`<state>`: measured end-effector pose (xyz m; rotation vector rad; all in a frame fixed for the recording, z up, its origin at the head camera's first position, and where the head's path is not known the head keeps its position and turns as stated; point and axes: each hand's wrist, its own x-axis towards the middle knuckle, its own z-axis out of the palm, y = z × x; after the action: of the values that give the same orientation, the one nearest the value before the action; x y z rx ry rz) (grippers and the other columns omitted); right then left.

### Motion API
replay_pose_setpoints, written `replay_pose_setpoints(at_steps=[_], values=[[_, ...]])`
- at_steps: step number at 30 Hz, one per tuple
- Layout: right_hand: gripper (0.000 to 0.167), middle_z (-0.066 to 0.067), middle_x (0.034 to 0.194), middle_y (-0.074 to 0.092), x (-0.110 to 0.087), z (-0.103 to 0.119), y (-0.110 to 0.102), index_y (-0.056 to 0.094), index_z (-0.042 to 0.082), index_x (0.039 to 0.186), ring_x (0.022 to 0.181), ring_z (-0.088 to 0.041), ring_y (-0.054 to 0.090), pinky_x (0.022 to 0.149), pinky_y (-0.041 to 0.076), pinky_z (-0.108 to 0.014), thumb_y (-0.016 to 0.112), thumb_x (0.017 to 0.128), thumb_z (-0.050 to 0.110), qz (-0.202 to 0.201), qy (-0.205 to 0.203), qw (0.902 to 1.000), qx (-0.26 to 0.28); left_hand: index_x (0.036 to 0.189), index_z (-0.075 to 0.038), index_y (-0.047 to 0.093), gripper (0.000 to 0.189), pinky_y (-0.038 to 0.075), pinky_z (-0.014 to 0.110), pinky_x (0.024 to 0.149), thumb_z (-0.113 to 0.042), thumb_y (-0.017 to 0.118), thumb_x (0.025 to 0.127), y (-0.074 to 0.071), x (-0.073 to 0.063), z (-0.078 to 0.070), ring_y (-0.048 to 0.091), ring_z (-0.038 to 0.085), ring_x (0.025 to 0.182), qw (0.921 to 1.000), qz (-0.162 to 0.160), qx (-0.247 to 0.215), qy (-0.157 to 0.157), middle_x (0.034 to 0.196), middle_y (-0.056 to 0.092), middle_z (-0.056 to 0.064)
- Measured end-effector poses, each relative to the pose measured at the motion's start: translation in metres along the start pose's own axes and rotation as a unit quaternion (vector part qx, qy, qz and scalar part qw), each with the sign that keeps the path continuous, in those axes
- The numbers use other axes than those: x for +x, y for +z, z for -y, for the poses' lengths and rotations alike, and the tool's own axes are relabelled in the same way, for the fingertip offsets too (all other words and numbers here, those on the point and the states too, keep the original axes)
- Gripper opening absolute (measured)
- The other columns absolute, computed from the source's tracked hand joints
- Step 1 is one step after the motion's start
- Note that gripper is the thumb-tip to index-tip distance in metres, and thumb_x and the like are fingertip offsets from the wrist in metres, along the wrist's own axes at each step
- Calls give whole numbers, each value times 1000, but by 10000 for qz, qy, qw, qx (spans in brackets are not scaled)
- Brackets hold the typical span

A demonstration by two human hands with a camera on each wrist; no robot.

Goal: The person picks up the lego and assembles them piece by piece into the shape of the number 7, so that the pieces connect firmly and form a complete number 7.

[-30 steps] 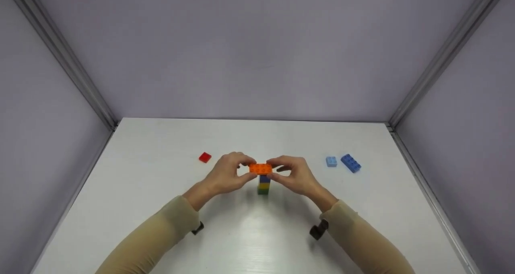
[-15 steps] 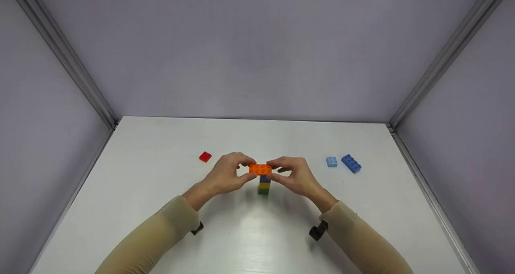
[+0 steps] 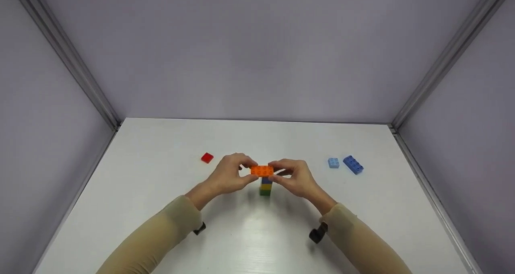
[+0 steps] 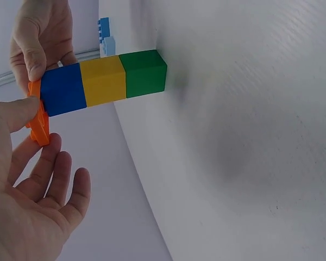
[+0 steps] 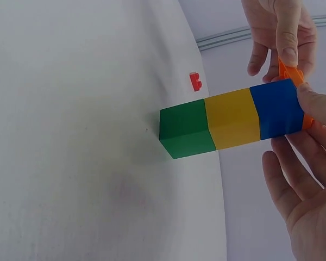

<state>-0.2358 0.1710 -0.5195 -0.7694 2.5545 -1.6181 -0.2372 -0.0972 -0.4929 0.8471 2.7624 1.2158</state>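
Diffuse, even light falls from above. In the head view, the tabletop (image 3: 161, 145) bears a pale patch of glare low at centre, and the wall panels (image 3: 257, 56) appear dimmer. Faint, soft-edged shadows flank the block column (image 3: 265, 186). In both wrist views the block column is crisp and strongly coloured; streaky sheen marks the left view's upper right. Small details in the head view are soft.

One orange brick (image 3: 262, 171), studs up; my left hand (image 3: 231, 174) and right hand (image 3: 297, 178) pinch its ends. Under it, one stack (image 3: 265, 187): blue, yellow, green downward. One red brick (image 3: 207, 157), near my left hand. Rightward, one light-blue brick (image 3: 333, 163) beside one longer blue brick (image 3: 353, 165).
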Motion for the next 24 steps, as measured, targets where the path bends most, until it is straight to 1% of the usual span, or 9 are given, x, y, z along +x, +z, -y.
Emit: replay_pose_setpoints(at_steps=[3,6,8,12,15,19,23,24], values=[[34,-12,128,85,-1,0,1,82,9,135,116,-34,81,101,69,-50,85,101,10,-81,-49,10000,23,124,-11,83,25,65,51,102,-22,84,101,1,1,0,73,36,116,10000,-1,61,63,121,82,8],[34,-11,128,85,-2,-1,2,82,8,135,115,-33,82,101,69,-51,85,101,12,-99,-131,9998,-65,124,-10,83,25,65,52,102,-22,84,101,1,0,1,73,36,115,9999,-2,74,100,121,82,9],[34,-11,128,85,-2,-1,2,82,8,135,114,-32,82,100,70,-50,85,101,13,-94,-223,9996,-169,123,-9,83,25,65,55,101,-20,85,100,1,1,1,73,37,114,9999,-24,41,140,120,82,10],[34,-10,126,85,-2,-1,2,82,9,134,112,-32,82,99,70,-46,85,101,15,-110,-385,9984,-404,122,-9,83,24,65,56,100,-19,84,100,1,0,0,73,32,112,9998,-50,28,171,119,82,9],[33,-10,125,85,-2,0,2,83,9,134,111,-31,82,98,70,-45,85,101,14,-149,-402,9978,-502,123,-9,83,25,65,56,101,-21,84,101,0,2,-1,73,30,113,9999,10,38,133,121,82,9],[34,-10,126,85,-1,0,0,82,10,134,112,-31,82,99,70,-50,85,102,17,-173,-353,9976,-564,126,-8,82,28,65,55,103,-21,85,101,-1,5,-1,73,34,115,9999,72,4,84,124,81,11],[35,-9,126,85,3,0,1,82,11,135,113,-31,82,100,69,-53,85,101,18,-155,-344,9980,-516,127,-10,82,28,65,53,104,-21,85,101,-3,5,1,73,33,115,10000,51,22,18,124,81,10],[34,-9,126,85,3,-1,2,82,11,135,113,-31,82,100,69,-52,85,101,18,-145,-349,9980,-516,127,-10,82,28,65,53,103,-21,85,102,-2,4,2,72,32,114,10000,25,24,10,124,81,9]])
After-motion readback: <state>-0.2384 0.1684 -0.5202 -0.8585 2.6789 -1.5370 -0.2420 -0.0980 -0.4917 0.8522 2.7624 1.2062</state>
